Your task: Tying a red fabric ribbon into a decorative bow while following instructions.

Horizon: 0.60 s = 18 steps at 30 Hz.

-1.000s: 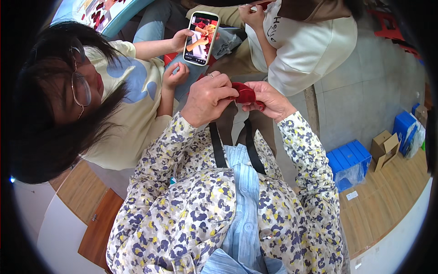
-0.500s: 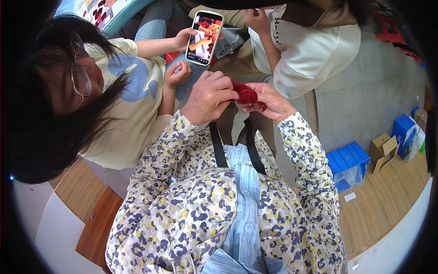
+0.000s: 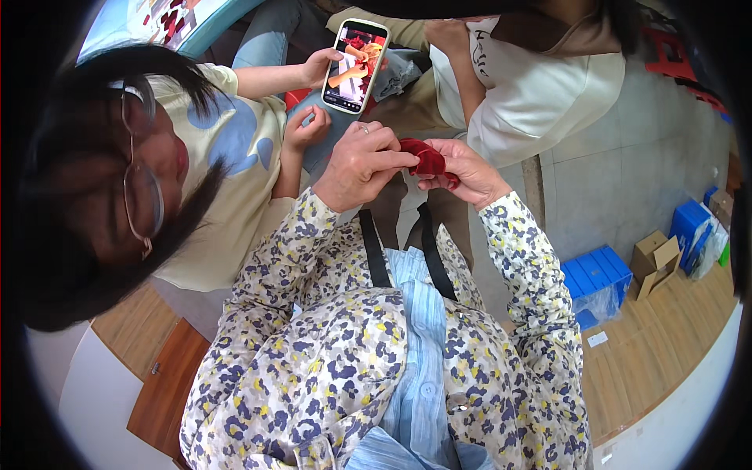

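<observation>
A small piece of dark red velvet-like cloth (image 3: 428,160), curled and folded, is held up in front of my chest between my two hands. My left hand (image 3: 360,163), with a ring on one finger, pinches its near left side, the index finger stretched over the cloth. On the other side my right hand (image 3: 471,174) grips its right end between thumb and fingers. Part of the cloth is hidden behind my fingers.
A person leaning in at my left holds up a phone (image 3: 356,66) showing hands with red material. Another person in a white top (image 3: 533,86) sits ahead. Red pieces lie on a light table (image 3: 168,23). Blue crates (image 3: 597,278) and a cardboard box (image 3: 655,257) stand at right.
My left index finger has slid further right onto the red cloth. The person at left has leaned in closer, and the phone has shifted slightly right.
</observation>
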Tool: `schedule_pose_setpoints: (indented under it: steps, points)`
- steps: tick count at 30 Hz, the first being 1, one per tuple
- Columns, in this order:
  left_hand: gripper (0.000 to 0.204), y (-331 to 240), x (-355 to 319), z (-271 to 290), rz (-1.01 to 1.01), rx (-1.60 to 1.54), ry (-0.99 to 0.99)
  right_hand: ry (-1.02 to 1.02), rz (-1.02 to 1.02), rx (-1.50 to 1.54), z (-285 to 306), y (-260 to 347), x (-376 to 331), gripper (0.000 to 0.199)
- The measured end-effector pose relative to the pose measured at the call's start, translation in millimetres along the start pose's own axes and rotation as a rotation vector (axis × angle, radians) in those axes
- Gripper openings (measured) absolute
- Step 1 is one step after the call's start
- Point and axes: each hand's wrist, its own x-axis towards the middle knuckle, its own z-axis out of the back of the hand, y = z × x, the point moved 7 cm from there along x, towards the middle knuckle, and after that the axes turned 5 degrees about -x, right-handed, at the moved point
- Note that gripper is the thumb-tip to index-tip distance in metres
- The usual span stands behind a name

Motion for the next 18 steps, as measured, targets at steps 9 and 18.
schedule_pose_setpoints:
  steps: [9, 18]
  points:
    - [0.026, 0, -2, 7, 0.049, -0.016, -0.03, -0.012, 0.026, -0.004, -11, 5, 1, 0.029]
    - [0.022, -2, -6, 7, 0.018, 0.037, -0.138, 0.011, 0.018, -0.069, -14, 8, 1, 0.046]
